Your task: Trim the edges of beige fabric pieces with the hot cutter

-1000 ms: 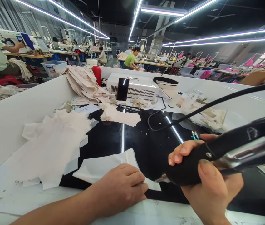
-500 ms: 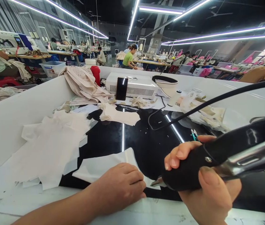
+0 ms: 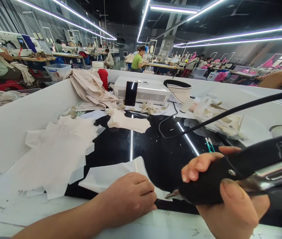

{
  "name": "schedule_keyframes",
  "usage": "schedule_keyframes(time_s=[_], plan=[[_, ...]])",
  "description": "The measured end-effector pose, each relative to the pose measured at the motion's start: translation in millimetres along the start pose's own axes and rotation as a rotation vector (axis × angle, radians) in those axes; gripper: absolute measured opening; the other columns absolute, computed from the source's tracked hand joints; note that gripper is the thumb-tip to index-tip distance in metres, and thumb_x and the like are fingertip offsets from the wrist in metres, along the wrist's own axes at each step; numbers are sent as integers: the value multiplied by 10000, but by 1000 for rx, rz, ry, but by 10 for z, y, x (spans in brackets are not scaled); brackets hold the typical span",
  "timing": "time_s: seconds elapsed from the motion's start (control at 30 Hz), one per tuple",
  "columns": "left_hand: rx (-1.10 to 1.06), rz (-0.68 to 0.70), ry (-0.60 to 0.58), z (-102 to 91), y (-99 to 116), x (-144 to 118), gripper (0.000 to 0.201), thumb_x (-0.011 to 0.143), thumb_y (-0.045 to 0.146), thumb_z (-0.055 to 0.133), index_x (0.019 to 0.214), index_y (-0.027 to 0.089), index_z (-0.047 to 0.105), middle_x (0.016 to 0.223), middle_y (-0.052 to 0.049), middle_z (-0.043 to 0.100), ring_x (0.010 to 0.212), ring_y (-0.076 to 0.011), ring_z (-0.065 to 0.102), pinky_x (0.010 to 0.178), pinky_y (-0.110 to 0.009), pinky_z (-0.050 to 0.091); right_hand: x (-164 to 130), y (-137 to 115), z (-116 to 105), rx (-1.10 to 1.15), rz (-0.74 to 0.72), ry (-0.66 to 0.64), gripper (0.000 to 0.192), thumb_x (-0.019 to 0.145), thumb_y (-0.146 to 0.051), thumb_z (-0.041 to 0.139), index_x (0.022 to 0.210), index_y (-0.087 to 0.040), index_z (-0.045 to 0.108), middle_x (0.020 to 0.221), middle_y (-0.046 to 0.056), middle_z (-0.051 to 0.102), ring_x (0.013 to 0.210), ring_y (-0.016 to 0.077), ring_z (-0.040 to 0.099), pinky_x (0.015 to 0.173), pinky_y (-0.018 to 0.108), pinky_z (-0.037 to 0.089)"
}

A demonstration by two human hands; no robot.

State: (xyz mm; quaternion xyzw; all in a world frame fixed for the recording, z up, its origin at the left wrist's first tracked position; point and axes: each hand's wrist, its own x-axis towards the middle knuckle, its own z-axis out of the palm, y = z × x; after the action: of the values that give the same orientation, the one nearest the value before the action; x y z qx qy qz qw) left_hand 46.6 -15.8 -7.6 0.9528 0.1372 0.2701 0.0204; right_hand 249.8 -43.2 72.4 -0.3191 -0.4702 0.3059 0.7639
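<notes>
A white cloth piece [image 3: 116, 172] lies on the black table inset near the front edge. My left hand [image 3: 133, 199] is closed over its near side, fingers curled together and pressing on it; the fingertips are partly hidden. In my right hand [image 3: 233, 199] is a pair of black corded electric scissors [image 3: 205, 182], with the thumb by a long metal lever. Their small metal tip is at the right end of the cloth, close to my left fingers. Teal thread snips [image 3: 209, 145] lie just behind my right hand.
Pale cut pieces [image 3: 56, 156] are heaped at left, a smaller stack [image 3: 128, 122] behind. Further back are a fabric bundle [image 3: 88, 86], a phone [image 3: 131, 93] against a white box [image 3: 153, 94], and a plastic bag [image 3: 220, 119]. The tool's cable [image 3: 230, 109] arches across the right.
My right hand and the electric scissors have moved a little to the right, the tip shifting along the cloth's right end. My left hand has hardly moved.
</notes>
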Motion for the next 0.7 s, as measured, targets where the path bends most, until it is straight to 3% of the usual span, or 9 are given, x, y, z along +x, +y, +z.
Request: schedule_keyframes(time_s=[0.23,0.47,0.6,0.7], plan=[[-56,-23,43,2,-27,-11,213,1217,250,553,1133,150,721,1029,-56,784,987,-203,764,994,-340,635,-17,60,-26,-37,-4,-6,390,919,-416,957,1195,-276,720,800,-19,709,594,179,675,499,309,643],[-124,-220,91,-277,-146,-29,242,1230,243,527,1182,167,752,1148,-68,815,1108,-193,783,1042,-319,646,9,89,-110,-64,-53,9,391,936,-422,944,1224,-284,719,840,-26,719,632,177,689,524,307,640],[-78,-224,57,-287,-235,-88,331,1233,223,462,1119,164,766,1112,-66,813,1021,-209,784,956,-354,667,86,132,-197,-82,-60,64,401,935,-404,942,1247,-300,715,866,-39,747,640,161,698,578,294,638],[-63,-249,-13,-264,-231,-135,285,1193,169,495,1119,178,771,1112,-63,795,978,-219,767,892,-358,660,156,191,-209,-93,-62,70,397,937,-410,940,1241,-297,710,859,-46,756,631,156,696,596,296,634]])
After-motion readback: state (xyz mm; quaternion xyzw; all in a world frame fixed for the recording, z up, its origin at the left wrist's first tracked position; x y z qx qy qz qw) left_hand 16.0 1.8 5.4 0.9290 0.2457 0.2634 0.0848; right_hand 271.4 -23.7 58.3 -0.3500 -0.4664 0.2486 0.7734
